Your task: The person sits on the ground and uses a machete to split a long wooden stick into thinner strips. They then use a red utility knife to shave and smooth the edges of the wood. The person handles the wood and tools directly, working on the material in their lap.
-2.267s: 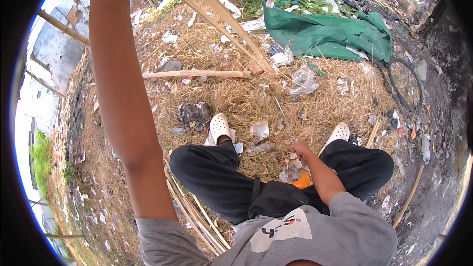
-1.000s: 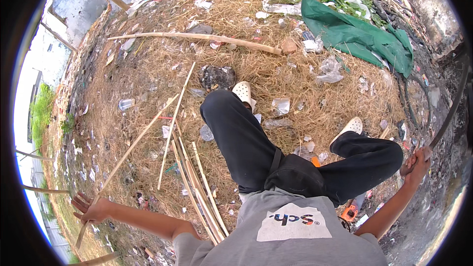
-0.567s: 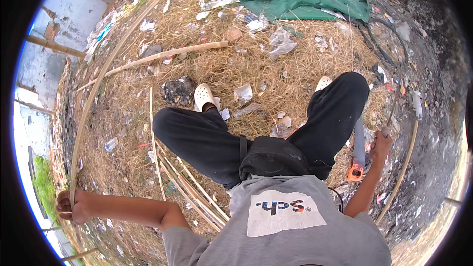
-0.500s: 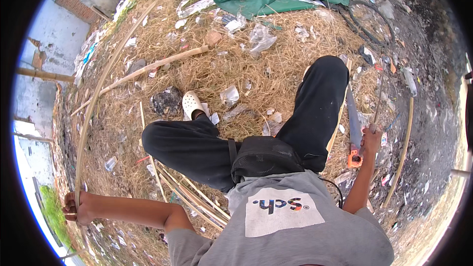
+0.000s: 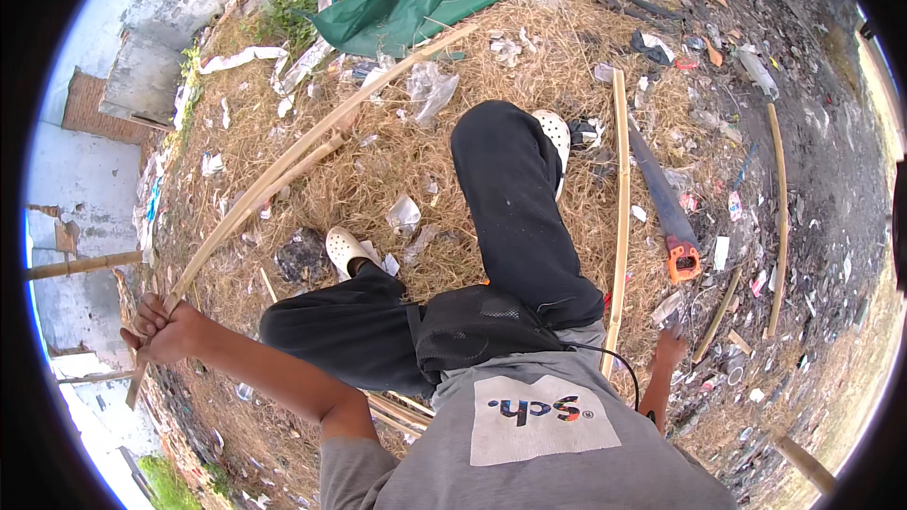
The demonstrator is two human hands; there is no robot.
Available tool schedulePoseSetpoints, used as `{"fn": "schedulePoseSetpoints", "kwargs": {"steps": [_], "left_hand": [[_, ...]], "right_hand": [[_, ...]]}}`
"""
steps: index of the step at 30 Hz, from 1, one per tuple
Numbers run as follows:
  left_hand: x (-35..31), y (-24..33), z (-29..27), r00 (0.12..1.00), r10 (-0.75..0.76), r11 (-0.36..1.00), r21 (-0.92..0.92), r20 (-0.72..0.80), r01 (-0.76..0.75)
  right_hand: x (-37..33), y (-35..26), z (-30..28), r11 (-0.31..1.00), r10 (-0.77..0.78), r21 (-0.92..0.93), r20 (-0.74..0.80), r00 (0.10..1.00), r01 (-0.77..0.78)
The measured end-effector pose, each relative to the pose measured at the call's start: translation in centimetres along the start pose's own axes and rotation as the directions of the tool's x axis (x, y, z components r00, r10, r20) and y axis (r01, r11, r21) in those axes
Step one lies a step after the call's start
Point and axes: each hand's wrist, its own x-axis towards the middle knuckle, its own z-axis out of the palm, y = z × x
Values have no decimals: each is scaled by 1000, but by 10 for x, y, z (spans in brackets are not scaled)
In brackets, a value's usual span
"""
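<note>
My left hand (image 5: 162, 331) is closed round a long split bamboo strip (image 5: 326, 121). The strip slants away from the fist to the upper middle, and its short near end sticks out below the hand. On the right, my right hand (image 5: 671, 349) is low by the ground, smeared by motion. Whether it grips anything does not show. Just beyond it lies a handsaw (image 5: 661, 191) with an orange handle. A pale bamboo strip (image 5: 621, 198) runs lengthwise between my right leg and the saw.
Another bamboo stick (image 5: 778, 208) lies at the right, near a short stick (image 5: 718, 314). More strips (image 5: 397, 413) lie partly hidden under my left side. Dry grass and litter cover the ground. A green tarp (image 5: 416, 8) lies ahead; a weathered wall (image 5: 90, 165) stands left.
The left hand's bamboo strip has swung, its far end now in view above the middle. My right hand has drawn back from beside the saw. My right knee has shifted left.
</note>
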Motion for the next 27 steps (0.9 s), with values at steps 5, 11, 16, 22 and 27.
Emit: {"fn": "schedulePoseSetpoints", "kwargs": {"steps": [5,11,16,22,27], "left_hand": [[-31,2,59,965,-39,997,70,259,21],[-52,-25,84,934,-147,984,140,326,105],[-57,-47,91,922,-222,969,176,316,173],[-64,-97,107,929,-197,923,379,315,68],[-55,-117,109,949,-182,906,419,258,60]], "right_hand": [[-35,-184,-47,927,-36,372,219,975,-49],[-118,-396,-130,628,-577,716,167,799,305],[-198,-500,-79,526,-843,812,460,278,252],[-286,-511,85,832,-528,498,846,73,245],[-351,-483,162,779,-563,531,826,2,333]]}}
